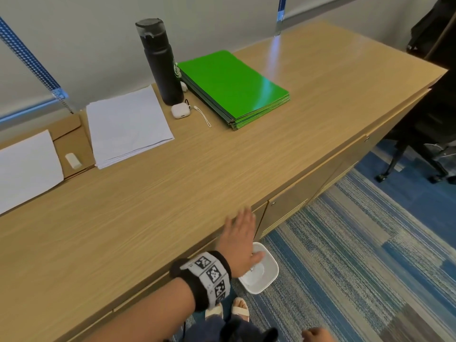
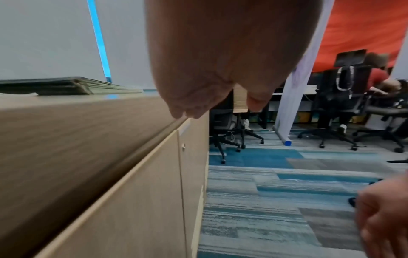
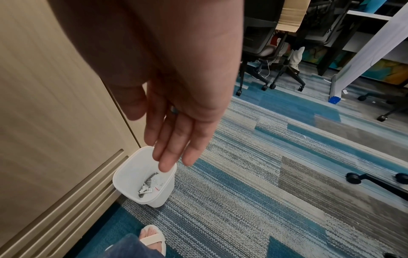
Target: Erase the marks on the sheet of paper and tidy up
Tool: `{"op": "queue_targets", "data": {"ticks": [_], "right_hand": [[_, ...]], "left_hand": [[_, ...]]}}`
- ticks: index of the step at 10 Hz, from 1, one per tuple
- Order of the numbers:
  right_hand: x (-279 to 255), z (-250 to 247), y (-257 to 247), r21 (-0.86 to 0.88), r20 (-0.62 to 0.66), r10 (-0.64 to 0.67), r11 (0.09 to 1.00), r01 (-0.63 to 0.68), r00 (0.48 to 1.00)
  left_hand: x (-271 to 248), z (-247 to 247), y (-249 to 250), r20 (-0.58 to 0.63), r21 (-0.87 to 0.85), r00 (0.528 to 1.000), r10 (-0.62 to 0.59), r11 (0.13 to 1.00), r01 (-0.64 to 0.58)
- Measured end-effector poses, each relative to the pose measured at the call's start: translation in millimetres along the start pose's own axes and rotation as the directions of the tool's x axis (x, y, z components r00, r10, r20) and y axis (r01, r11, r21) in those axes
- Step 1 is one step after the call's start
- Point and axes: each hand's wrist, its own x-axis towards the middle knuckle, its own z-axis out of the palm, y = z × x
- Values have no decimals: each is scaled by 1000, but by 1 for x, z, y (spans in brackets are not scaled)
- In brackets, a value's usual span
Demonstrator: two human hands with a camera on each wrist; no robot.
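Observation:
A white sheet of paper (image 1: 24,169) lies at the far left of the wooden counter (image 1: 172,193). A white eraser (image 1: 73,160) rests on cardboard beside it, and a stack of white paper (image 1: 128,124) lies further right. My left hand (image 1: 246,233) lies flat with straight fingers at the counter's front edge (image 2: 132,139), holding nothing. Below it on the carpet stands a small white bin (image 1: 270,267) with some scraps inside (image 3: 130,167). My right hand (image 3: 154,139) hangs empty with relaxed fingers above the bin, low at the frame's bottom in the head view (image 1: 315,335).
A black bottle (image 1: 160,62), a white earbud case (image 1: 180,111) and green folders (image 1: 232,87) sit at the back of the counter. Cabinet doors (image 3: 44,122) run below the top. Office chairs (image 2: 335,113) stand on the striped carpet. My sandalled feet (image 1: 239,309) are next to the bin.

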Motion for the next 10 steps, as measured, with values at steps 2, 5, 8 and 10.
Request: {"op": "queue_targets", "data": {"ticks": [2,5,8,10], "right_hand": [[-2,-2,-2,2,-11,-33,999,33,999],[7,-2,8,-14,24,-31,999,32,999],[11,-7,-5,-82,31,-44,996,46,999],[26,-4,-8,-111,15,-71,991,72,997]], "left_hand": [[10,10,17,-141,-207,986,89,971,-117],[19,-19,12,-328,-227,945,5,970,-84],[20,-11,16,-164,-261,977,134,950,-174],[14,-25,9,-393,-351,910,130,894,-279]]}}
